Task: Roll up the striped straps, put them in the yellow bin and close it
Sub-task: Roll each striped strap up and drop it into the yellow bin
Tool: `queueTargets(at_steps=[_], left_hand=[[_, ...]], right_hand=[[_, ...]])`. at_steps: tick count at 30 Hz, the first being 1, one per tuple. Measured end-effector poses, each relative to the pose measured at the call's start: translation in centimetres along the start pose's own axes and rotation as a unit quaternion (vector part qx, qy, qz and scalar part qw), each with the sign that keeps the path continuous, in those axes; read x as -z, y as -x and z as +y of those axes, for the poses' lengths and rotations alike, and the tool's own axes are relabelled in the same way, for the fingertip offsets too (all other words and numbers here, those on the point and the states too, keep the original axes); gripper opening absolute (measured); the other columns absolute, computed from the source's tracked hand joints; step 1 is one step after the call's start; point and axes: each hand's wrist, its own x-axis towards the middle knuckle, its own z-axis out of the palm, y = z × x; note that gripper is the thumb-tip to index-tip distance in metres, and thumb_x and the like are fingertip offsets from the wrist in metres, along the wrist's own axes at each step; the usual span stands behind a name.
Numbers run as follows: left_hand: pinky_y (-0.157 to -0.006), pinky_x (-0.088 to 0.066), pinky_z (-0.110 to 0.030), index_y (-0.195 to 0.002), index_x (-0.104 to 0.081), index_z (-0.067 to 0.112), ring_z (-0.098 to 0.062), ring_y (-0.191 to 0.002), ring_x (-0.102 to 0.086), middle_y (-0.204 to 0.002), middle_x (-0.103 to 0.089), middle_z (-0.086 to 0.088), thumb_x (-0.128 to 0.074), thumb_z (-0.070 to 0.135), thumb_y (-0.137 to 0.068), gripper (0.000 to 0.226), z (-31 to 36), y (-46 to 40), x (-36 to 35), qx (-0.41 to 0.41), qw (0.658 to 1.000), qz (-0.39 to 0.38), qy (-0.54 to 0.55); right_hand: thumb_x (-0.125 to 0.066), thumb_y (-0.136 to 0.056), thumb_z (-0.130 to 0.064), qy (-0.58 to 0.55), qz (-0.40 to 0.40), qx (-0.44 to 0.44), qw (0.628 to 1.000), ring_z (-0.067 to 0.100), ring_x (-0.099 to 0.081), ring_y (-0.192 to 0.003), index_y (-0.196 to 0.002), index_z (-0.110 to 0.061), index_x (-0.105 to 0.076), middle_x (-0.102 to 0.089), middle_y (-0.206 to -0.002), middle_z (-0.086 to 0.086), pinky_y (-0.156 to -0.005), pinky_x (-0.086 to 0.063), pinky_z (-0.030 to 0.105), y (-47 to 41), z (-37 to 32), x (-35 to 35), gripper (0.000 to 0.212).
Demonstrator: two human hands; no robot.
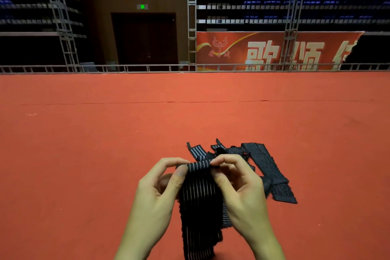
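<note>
Red carpet floor (105,154) of a dim hall, stage rail and red banner (274,50) far beyond the hands; no yellow bin in view, so its place can't be told.

Left hand (156,192) and right hand (242,188) both grasp the top edge of one striped strap (200,196). Thumbs sit on the near face and curled fingers go over the far side, one hand at each corner. Judged reason: holding the end square between both hands lets the first turn of the roll start straight, with the rest of the strap hanging down toward the person as free tail.

Just beyond the hands, and out to the right of the right hand, lies the pile of loose straps (259,160), flat and overlapping on the carpet, within easy reach for the next pick.

Count: one strap in hand. The pile looks like about three or four straps, but overlap makes the exact number unclear. No finished rolls visible. Two hands, both busy.

Judged progress: early, rolling just starting, binning and closing not yet done.
</note>
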Motion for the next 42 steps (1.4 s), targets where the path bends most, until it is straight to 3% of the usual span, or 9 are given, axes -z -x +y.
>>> queueTargets(at_steps=[6, 12, 15, 20, 25, 30, 35, 39, 42], left_hand=[[-0.082, -0.06, -0.027, -0.112, -0.077, 0.026, -0.017, -0.096, -0.078, -0.102, -0.082, -0.006, -0.069, 0.02, -0.099, 0.017, 0.3, -0.8, 0.3, -0.014, 1.0, -0.005, -0.014], [-0.089, -0.061, -0.036, -0.112, -0.075, 0.031, -0.022, -0.104, -0.076, -0.108, -0.08, -0.002, -0.066, 0.007, -0.103, 0.027, 0.3, 0.1, 0.4, -0.043, 0.997, -0.008, -0.063], [-0.09, -0.058, -0.029, -0.112, -0.074, 0.033, -0.02, -0.107, -0.075, -0.11, -0.079, -0.001, -0.065, 0.007, -0.102, 0.029, 0.6, 0.8, 0.4, -0.057, 0.996, 0.003, -0.07], [-0.083, -0.058, -0.024, -0.119, -0.073, 0.035, -0.014, -0.097, -0.077, -0.102, -0.081, -0.005, -0.065, 0.027, -0.101, 0.021, 1.9, 2.1, 0.1, -0.016, 1.0, 0.005, -0.02], [-0.068, -0.055, -0.018, -0.108, -0.077, 0.019, -0.007, -0.081, -0.076, -0.091, -0.082, -0.002, -0.063, 0.03, -0.101, 0.019, 3.6, 3.1, -0.5, -0.013, 0.999, 0.029, -0.002], [-0.08, -0.061, -0.024, -0.108, -0.079, 0.02, -0.014, -0.096, -0.078, -0.101, -0.082, -0.001, -0.069, 0.018, -0.1, 0.013, 5.1, 4.9, -0.5, -0.036, 0.999, 0.038, -0.002], [-0.086, -0.058, -0.02, -0.114, -0.076, 0.019, -0.014, -0.106, -0.077, -0.108, -0.082, 0.0, -0.069, 0.006, -0.101, 0.02, 6.0, 7.4, 0.3, -0.036, 0.999, 0.006, -0.008], [-0.089, -0.056, -0.019, -0.114, -0.074, 0.017, -0.015, -0.108, -0.075, -0.111, -0.08, -0.001, -0.066, -0.001, -0.101, 0.024, 6.4, 9.4, 0.6, -0.065, 0.997, -0.021, -0.042], [-0.09, -0.057, -0.021, -0.116, -0.074, 0.018, -0.016, -0.11, -0.075, -0.112, -0.079, 0.0, -0.069, 0.001, -0.099, 0.024, 6.5, 10.5, 0.8, -0.061, 0.997, -0.017, -0.034]], right_hand=[[-0.072, -0.099, -0.001, 0.034, -0.026, -0.025, 0.999, 0.019, -0.074, -0.106, -0.101, -0.033, -0.072, -0.077, -0.108, -0.002, -0.086, -0.056, 0.026, -0.2, 0.6, 0.3, 0.033], [-0.077, -0.095, -0.036, 0.039, -0.048, -0.069, 0.996, 0.017, -0.074, -0.101, -0.119, -0.031, -0.069, -0.076, -0.105, -0.005, -0.091, -0.058, 0.037, 0.1, 0.0, 0.9, 0.026], [-0.077, -0.097, -0.024, 0.032, -0.051, -0.048, 0.997, 0.014, -0.072, -0.093, -0.115, -0.024, -0.073, -0.076, -0.098, -0.006, -0.084, -0.055, 0.026, 0.3, -0.6, 1.0, 0.019], [-0.077, -0.096, -0.006, -0.021, -0.032, -0.031, 0.999, 0.016, -0.075, -0.094, -0.108, -0.027, -0.074, -0.078, -0.101, 0.001, -0.082, -0.057, 0.023, 1.2, -1.8, 0.8, 0.024], [-0.076, -0.096, 0.001, -0.025, -0.021, -0.008, 0.999, 0.017, -0.075, -0.095, -0.106, -0.026, -0.073, -0.077, -0.103, 0.003, -0.077, -0.056, 0.023, 2.4, -3.2, 0.4, 0.028], [-0.075, -0.095, 0.005, -0.032, -0.023, 0.005, 0.999, 0.017, -0.075, -0.1, -0.101, -0.025, -0.073, -0.077, -0.104, 0.003, -0.08, -0.055, 0.019, 4.1, -5.2, 0.6, 0.031], [-0.078, -0.096, -0.007, -0.023, -0.053, -0.033, 0.998, 0.012, -0.074, -0.1, -0.116, -0.027, -0.071, -0.077, -0.109, 0.0, -0.083, -0.058, 0.024, 6.5, -7.0, 1.6, 0.029], [-0.076, -0.097, -0.03, 0.012, -0.052, -0.025, 0.998, 0.017, -0.074, -0.09, -0.117, -0.028, -0.073, -0.077, -0.094, 0.0, -0.082, -0.058, 0.032, 8.0, -7.9, 2.0, 0.02], [-0.074, -0.099, -0.026, 0.015, -0.063, -0.012, 0.998, 0.023, -0.076, -0.092, -0.119, -0.028, -0.073, -0.078, -0.097, 0.005, -0.084, -0.061, 0.041, 9.1, -8.2, 2.2, 0.02]])
